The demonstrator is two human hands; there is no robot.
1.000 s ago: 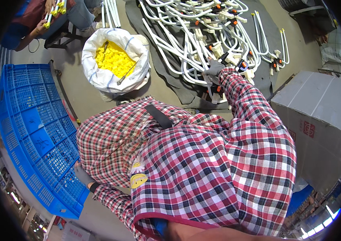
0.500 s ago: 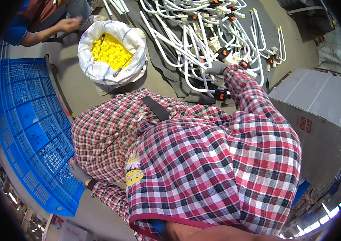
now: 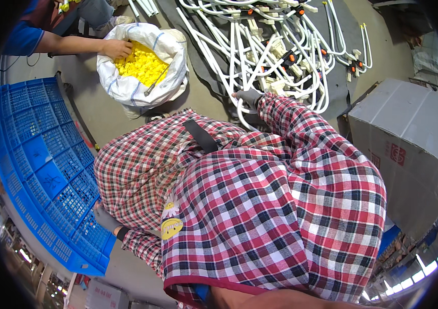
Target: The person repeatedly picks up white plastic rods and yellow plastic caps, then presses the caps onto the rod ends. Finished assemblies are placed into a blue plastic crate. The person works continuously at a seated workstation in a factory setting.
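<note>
My right hand [image 3: 250,97], in a grey glove with bare fingertips, is closed around a white bent tube [image 3: 241,116] at the near edge of a tangled pile of white tube frames [image 3: 286,51]. Several of these carry black and orange clips [image 3: 288,59] and cream plastic fittings. My left hand [image 3: 106,218], gloved too, is low on the left against the rim of a blue plastic crate [image 3: 49,154]. Its fingers are mostly hidden, so its grip on the crate cannot be made out.
A white woven sack [image 3: 152,98] of yellow plastic pieces [image 3: 144,64] stands ahead to the left; a co-worker's hand [image 3: 117,48] reaches into it. The tubes lie on a dark sheet [image 3: 340,95]. A large grey carton [image 3: 404,134] stands at the right.
My right hand has moved left and nearer to me, and the near tubes have shifted. The co-worker's hand has come down into the sack. My left hand stays by the crate.
</note>
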